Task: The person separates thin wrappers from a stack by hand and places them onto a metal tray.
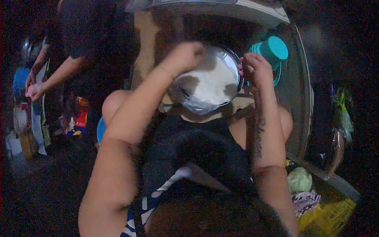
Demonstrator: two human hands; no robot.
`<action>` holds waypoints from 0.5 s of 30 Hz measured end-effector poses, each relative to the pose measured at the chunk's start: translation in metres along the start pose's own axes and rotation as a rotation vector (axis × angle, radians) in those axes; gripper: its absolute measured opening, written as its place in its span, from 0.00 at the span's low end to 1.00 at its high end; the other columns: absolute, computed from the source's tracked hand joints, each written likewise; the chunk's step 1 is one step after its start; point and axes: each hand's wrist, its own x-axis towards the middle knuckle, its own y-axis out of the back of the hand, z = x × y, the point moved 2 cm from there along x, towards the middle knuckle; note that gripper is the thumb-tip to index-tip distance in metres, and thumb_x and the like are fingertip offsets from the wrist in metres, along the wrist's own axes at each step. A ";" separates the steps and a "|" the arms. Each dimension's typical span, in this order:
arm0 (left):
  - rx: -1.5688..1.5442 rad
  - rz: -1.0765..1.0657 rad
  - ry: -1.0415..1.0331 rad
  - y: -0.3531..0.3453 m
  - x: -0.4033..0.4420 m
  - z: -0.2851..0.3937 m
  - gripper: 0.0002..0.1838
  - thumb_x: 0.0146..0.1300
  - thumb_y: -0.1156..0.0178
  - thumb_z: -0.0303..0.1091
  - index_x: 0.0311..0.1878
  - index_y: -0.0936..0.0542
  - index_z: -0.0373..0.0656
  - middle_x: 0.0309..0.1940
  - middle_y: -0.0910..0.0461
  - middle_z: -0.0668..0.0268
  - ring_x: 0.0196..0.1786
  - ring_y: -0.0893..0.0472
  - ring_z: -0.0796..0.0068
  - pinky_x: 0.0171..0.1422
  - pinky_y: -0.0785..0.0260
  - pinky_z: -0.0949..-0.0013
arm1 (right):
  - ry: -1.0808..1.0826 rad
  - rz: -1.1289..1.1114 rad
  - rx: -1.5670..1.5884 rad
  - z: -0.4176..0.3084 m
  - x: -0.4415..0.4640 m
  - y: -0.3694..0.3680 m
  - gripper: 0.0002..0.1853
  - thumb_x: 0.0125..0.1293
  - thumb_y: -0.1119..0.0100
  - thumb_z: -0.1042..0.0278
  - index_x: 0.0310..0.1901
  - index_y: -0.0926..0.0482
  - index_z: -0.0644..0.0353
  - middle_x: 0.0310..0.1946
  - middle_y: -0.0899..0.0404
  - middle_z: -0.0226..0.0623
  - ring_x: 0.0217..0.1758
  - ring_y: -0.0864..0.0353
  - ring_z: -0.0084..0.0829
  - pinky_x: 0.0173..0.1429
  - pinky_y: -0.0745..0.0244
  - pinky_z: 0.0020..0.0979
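The pot of white stuff sits between my knees, likely for easy reach; my left hand curls over it, my right hand bends near its edge; whether either grips anything, I cannot tell.

So the brightest thing here is the teal container just past the right grip, solid colour all over. Between that and the left grip there's a silvery pot, and the stuff inside is plain white with grey shadow patches. Dark lettering runs along the forearm behind the right grip. Way behind that one: pale green cabbage, a purple-and-white mottled bundle, yellow bag with dark print. Far out left of the left grip, a black top and a pink item.
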 end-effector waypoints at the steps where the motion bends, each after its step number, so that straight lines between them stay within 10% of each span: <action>1: 0.096 -0.147 0.056 -0.025 -0.004 -0.006 0.13 0.54 0.38 0.37 0.44 0.19 0.46 0.40 0.18 0.57 0.45 0.20 0.56 0.52 0.28 0.61 | 0.000 0.017 0.004 -0.004 0.002 -0.001 0.11 0.65 0.44 0.68 0.44 0.25 0.65 0.32 0.21 0.39 0.28 0.20 0.31 0.27 0.23 0.28; 9: 0.659 -0.256 -0.169 -0.102 -0.044 -0.064 0.17 0.64 0.52 0.38 0.55 0.24 0.51 0.61 0.30 0.61 0.64 0.33 0.53 0.59 0.37 0.45 | 0.087 0.042 -0.031 -0.008 0.001 -0.002 0.10 0.64 0.44 0.67 0.41 0.24 0.65 0.29 0.22 0.37 0.26 0.20 0.29 0.26 0.24 0.27; 15: 0.530 -0.385 -0.020 -0.083 -0.015 -0.056 0.12 0.59 0.44 0.40 0.41 0.18 0.47 0.43 0.19 0.59 0.44 0.20 0.56 0.51 0.30 0.54 | 0.060 0.036 -0.089 0.009 0.006 0.010 0.08 0.63 0.45 0.69 0.40 0.24 0.64 0.30 0.20 0.38 0.25 0.21 0.28 0.25 0.25 0.26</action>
